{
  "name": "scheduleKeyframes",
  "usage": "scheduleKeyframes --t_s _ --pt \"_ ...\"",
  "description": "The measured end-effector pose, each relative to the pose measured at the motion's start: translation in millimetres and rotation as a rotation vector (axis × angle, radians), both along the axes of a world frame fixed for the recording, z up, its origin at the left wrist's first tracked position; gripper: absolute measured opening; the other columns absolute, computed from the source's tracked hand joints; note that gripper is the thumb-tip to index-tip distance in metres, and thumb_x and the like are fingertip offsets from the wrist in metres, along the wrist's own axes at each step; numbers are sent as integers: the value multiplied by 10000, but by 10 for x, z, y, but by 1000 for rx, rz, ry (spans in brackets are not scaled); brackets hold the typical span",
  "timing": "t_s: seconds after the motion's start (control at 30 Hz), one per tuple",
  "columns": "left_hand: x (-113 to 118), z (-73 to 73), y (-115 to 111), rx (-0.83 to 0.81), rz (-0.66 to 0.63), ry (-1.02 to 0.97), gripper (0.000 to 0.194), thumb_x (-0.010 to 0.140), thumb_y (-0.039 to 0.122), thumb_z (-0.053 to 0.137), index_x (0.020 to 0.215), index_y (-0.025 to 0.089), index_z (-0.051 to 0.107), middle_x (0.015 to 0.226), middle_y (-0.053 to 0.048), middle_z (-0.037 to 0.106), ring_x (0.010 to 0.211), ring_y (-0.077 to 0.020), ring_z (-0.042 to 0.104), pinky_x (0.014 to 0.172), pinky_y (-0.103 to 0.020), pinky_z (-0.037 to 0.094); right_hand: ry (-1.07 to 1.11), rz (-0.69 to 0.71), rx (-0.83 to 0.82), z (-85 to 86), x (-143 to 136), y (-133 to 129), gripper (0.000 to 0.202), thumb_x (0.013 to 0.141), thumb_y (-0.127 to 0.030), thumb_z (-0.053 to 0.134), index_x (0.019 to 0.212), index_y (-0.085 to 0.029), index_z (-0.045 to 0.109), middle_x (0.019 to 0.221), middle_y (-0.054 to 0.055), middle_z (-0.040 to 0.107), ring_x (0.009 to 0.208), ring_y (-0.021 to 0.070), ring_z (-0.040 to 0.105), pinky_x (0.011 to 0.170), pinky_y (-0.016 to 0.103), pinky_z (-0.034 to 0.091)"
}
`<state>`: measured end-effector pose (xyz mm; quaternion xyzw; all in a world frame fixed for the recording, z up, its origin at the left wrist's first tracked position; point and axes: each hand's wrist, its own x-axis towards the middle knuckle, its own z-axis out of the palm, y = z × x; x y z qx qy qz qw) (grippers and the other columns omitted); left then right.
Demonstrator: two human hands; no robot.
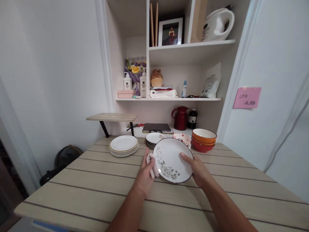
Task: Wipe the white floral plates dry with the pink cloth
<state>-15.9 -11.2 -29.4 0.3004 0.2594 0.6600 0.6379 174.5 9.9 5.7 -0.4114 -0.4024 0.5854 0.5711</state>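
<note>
A white plate [172, 154] with a dark rim and a grey flower pattern is held tilted above the table. My right hand [199, 170] grips its right edge, thumb on the upper face and fingers behind. At the plate's left edge, my left hand [145, 172] is closed on a pale pink cloth [152, 162], which touches the rim. Behind the plate sits a stack of dark-rimmed plates [154, 138], partly hidden. To the left stands a stack of white plates [124, 143]. Orange and red bowls [204, 138] are stacked at the right, beside patterned red-and-white dishes [181, 138].
The slatted wooden table [96, 187] reaches back to a shelf unit [169, 99]. A small raised wooden shelf [112, 117] stands at the back left. A red jug [180, 118], a dark bottle [192, 118] and a closed laptop [156, 127] are at the back.
</note>
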Motion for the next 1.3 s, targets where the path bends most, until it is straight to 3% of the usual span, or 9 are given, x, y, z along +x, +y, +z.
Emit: scheduleKeyframes --t_s 0.1,0.2,0.33,0.67,0.97,1.03,1.13,1.23,1.3 --pt "5 -51 -2 -14 11 126 704 635 268 809 1273 309 516 1243 -55 620 1039 -216 626 854 -298 498 -30 91 4 10 11 -22 401 671 -311 744 1022 -138 659 838 111 751 687 276 697 600 368 552" --pt "7 -113 10 -57 59 194 599 607 301 823 1158 218 603 1089 -95 688 907 -217 659 790 -301 508 -65 179 -15 11 22 -37 464 655 -322 758 1070 -142 654 858 115 749 705 290 698 620 391 555" --pt "0 -157 34 -86 79 198 487 592 368 825 995 154 652 922 -98 720 786 -209 667 697 -288 518 -81 202 -17 5 -13 -55 499 649 -358 760 1079 -131 646 855 125 746 686 289 695 620 400 556" --pt "-19 -116 63 -96 71 9 509 691 378 763 1118 151 604 1050 -136 706 990 -257 656 840 -369 533 97 -10 19 -107 -404 -118 479 659 -405 741 1034 -124 642 835 111 749 700 273 701 653 384 568" --pt "47 -113 57 -90 -19 -63 477 734 358 730 1146 152 607 1112 -141 687 1052 -268 636 883 -388 534 311 -165 -28 -214 -583 -107 554 673 -357 744 1161 -155 577 1014 97 734 835 250 698 725 366 582" --pt "41 -106 49 -97 0 -74 467 733 345 732 1141 153 609 1141 -136 676 1058 -266 633 881 -381 538 326 -135 -64 -229 -601 -112 555 687 -365 734 1174 -158 565 1037 105 727 840 249 696 717 368 580" --pt "21 -94 36 -115 54 -65 446 731 316 736 1128 156 610 1184 -130 657 1061 -264 631 875 -375 544 250 18 -118 -191 -548 -111 562 684 -343 740 1183 -154 562 1019 118 729 834 255 693 690 361 570" --pt "3 -82 34 -118 99 -40 448 727 314 739 1126 162 605 1182 -128 658 1045 -265 638 857 -379 551 160 154 -40 -95 -421 -109 602 661 -300 760 1211 -175 551 1041 104 722 860 243 685 732 346 553" --pt "-4 -72 37 -108 113 -23 445 724 324 741 1114 161 604 1168 -132 664 1032 -267 643 841 -380 556 102 175 36 -35 -331 -116 638 651 -292 764 1238 -205 531 1089 86 706 895 236 674 759 339 542"
